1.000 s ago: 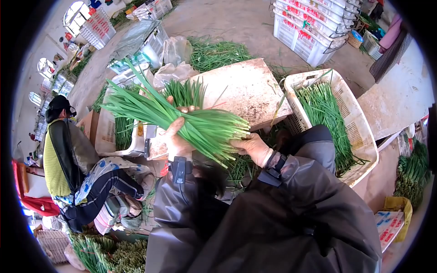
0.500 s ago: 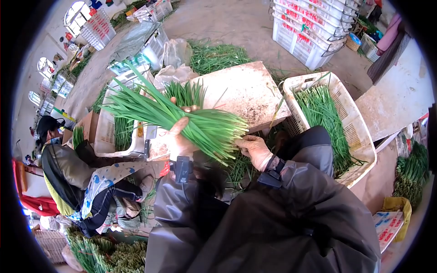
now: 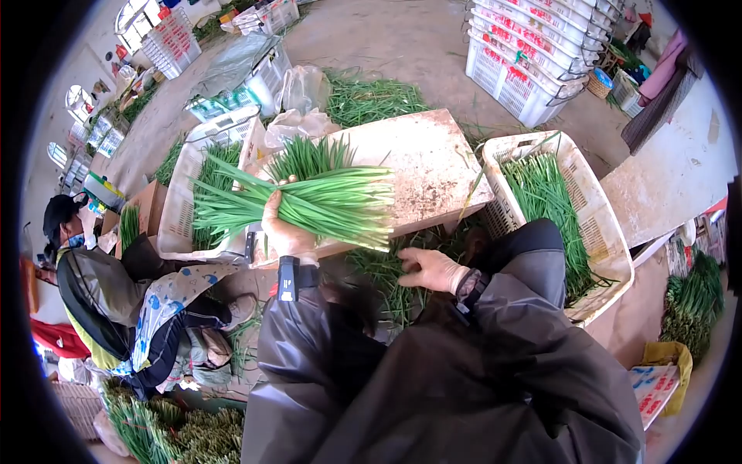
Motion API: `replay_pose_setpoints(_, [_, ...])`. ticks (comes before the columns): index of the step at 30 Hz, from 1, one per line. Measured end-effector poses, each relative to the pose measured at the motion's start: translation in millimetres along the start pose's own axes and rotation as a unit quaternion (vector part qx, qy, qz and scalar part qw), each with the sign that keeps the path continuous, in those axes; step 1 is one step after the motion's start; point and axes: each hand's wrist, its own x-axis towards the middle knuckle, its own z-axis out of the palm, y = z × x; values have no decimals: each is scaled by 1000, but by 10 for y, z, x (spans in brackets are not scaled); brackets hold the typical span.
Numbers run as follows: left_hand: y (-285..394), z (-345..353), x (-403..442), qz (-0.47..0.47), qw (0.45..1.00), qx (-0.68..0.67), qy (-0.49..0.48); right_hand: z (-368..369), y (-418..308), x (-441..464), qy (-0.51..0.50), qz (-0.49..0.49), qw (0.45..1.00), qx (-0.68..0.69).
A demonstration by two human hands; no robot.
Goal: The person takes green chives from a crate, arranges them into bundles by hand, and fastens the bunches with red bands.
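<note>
My left hand is closed around a thick bunch of garlic chives, leaf tips to the left and pale cut ends to the right. It holds the bunch over the near side of a dirt-stained white board. Behind it, more garlic chives lie on the board. My right hand is below and right of the cut ends, apart from them, fingers spread and nothing visible in them. Loose green scraps lie under it. Left of my left hand, a dark knife handle shows at the board's edge.
A white crate with garlic chives stands at my right knee, another crate at the left. A co-worker sits on the left. Stacked crates stand behind the board. Leaves litter the floor beyond.
My right hand has let go of the cut ends and moved down, its fingers opening. My left hand has shifted left with the bunch, which now lies more level.
</note>
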Motion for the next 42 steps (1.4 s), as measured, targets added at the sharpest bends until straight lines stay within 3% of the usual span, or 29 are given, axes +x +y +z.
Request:
replay_pose_setpoints(3, [-83, 6, -57, 21, 999, -15, -26, 138, -370, 64, -38, -60, 927, 367])
replay_pose_setpoints(4, [-102, 12, -76, 25, 999, -14, -38, 119, -592, -4, -40, -14, 900, 435])
replay_pose_setpoints(10, [-126, 54, -111, -20, 989, -53, -134, 371, -646, 190, 24, -4, 779, 627])
replay_pose_setpoints(12, [-124, 41, -136, -22, 982, -44, -182, 394, -611, 175, 35, 0, 810, 585])
replay_pose_setpoints(18, [-147, 89, -124, -5, 983, -25, -183, 311, -668, 104, 56, -40, 868, 491])
replay_pose_setpoints(24, [-175, -33, -17, -45, 994, -20, -100, 335, -637, 130, 94, 14, 822, 562])
replay_pose_setpoints(27, [-234, -38, -49, -14, 1000, 13, -23, 382, -642, 112, 111, 33, 854, 508])
replay_pose_setpoints(28, [-206, 53, -31, -53, 998, -3, -20, 302, -700, 102, 97, 45, 857, 504])
replay_pose_setpoints(38, [-303, 115, -249, -17, 997, 20, -66, 268, -371, 21, 56, 45, 897, 436])
replay_pose_setpoints(41, [-269, 228, -335, -15, 999, 11, -29, 306, 68, 30, 57, 99, 963, 246])
replay_pose_setpoints(42, [-240, 255, -309, -21, 999, -1, -46, 252, 129, 1, 53, 104, 993, 13])
